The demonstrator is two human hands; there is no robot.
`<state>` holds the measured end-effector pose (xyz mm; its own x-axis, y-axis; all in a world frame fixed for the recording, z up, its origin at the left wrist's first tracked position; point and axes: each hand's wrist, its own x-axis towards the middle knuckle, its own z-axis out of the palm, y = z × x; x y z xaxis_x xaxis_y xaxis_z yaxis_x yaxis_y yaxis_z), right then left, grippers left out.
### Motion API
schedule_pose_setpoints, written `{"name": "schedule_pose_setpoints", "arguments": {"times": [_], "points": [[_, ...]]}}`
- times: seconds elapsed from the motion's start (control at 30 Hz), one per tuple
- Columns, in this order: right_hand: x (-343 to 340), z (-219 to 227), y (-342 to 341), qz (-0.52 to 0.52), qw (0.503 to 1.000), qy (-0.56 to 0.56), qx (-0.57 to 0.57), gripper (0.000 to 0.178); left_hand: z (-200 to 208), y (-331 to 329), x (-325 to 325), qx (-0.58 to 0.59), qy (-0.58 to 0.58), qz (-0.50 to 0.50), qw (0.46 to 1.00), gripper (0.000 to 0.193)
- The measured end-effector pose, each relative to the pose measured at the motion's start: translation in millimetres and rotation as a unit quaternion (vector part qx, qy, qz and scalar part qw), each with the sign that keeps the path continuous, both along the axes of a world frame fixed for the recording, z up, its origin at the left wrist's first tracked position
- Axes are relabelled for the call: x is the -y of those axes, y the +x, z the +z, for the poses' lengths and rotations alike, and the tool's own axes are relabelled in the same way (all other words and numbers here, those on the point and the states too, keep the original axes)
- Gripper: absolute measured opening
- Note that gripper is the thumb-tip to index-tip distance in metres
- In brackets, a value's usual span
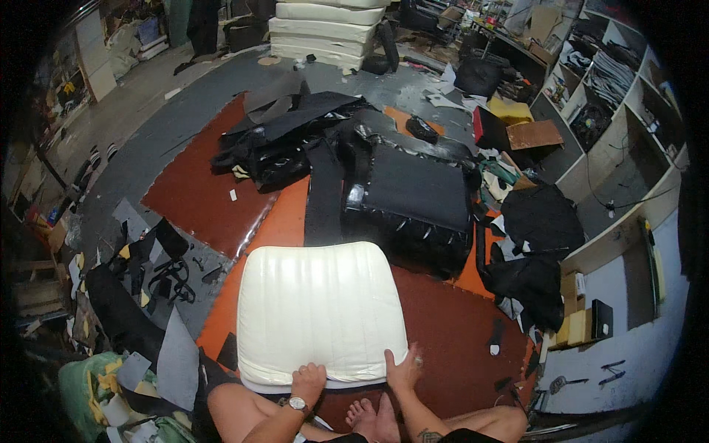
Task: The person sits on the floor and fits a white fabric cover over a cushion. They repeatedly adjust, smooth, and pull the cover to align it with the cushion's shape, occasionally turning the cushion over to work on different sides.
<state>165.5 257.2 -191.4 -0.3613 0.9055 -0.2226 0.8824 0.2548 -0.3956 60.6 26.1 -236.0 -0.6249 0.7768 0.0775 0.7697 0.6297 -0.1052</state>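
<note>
White, ribbed, glossy-covered seat cushion [319,314], under and beyond fingertips.
Left hand [309,381]: fingers curled together on near edge, pinch unclear. Right hand [403,371]: thumb spread from fingers, near-right corner.

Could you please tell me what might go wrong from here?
The wristwatch, close to the cream ribbed pad's near edge where the left grip is, might scratch its smooth surface.
The pad lies on orange and brown sheets on a littered floor, so its pale surface could pick up dirt or scuffs if dragged.
The tangled black straps lying loose on the left could catch a foot if the person stood up that way.
</note>
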Motion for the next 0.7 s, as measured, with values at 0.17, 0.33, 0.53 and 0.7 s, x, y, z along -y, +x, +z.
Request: {"name": "schedule_pose_setpoints", "arguments": {"times": [0.17, 0.33, 0.53, 0.7], "points": [[-5.0, -39.7, 8.8, 0.013, 0.986, 0.033, -0.165, 0.078, -1.4, -2.6, 1.6, -0.012, -0.016, -0.011, 1.0, 0.01], [-5.0, -51.6, 11.7, 0.004, 0.986, 0.053, -0.157, 0.074, -5.5, -1.7, 2.8, -0.014, -0.033, -0.014, 0.999, 0.009], [-0.6, -48.8, 10.4, -0.009, 0.984, 0.049, -0.174, 0.072, 0.1, -2.9, 4.9, -0.027, -0.027, -0.029, 0.999, 0.011], [-0.2, -52.8, 13.5, -0.006, 0.979, 0.058, -0.196, 0.069, 1.1, -1.6, 4.4, -0.009, -0.018, -0.026, 0.999, 0.009]]}}
